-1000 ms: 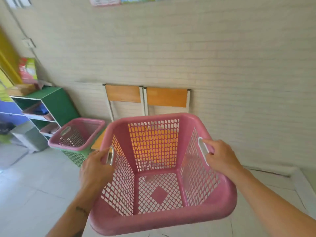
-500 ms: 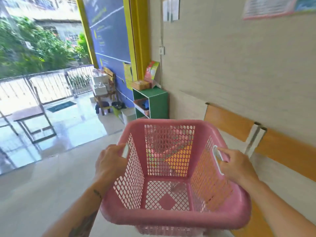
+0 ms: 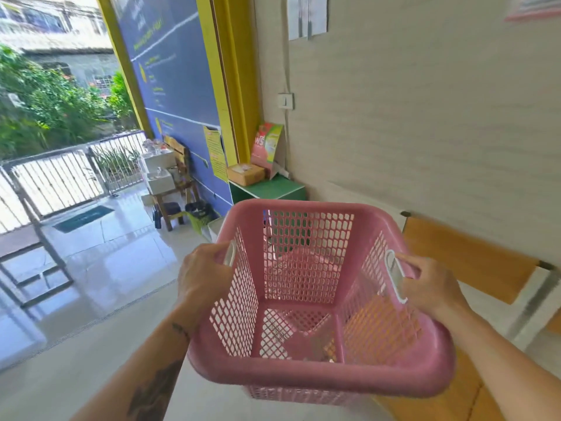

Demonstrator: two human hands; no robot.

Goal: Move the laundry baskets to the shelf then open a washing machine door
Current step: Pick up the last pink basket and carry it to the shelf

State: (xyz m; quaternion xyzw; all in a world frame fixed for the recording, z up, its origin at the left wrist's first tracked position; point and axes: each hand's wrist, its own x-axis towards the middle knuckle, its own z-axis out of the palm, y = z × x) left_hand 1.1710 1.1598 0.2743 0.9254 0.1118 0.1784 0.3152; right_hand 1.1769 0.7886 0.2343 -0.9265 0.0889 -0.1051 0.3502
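Note:
I carry an empty pink mesh laundry basket [image 3: 318,375] in front of me, held off the floor. My left hand [image 3: 202,276] grips its left white handle and my right hand [image 3: 429,284] grips its right white handle. Beyond the basket's far rim stands a green shelf [image 3: 270,188] against the wall corner, its lower part hidden by the basket. Another pink shape shows through the mesh below the far side; I cannot tell what it is. No washing machine is in view.
A cardboard box [image 3: 245,173] and a detergent pack [image 3: 267,145] sit on the green shelf. Orange-backed chairs [image 3: 464,256] line the wall at right. A wooden stool with white boxes [image 3: 170,189] stands at the blue wall. Tiled floor opens to the left toward a gate [image 3: 60,177].
The view has swung left from the chairs and wall toward the green shelf and open entrance. The basket stays in both hands and the shelf is now nearer.

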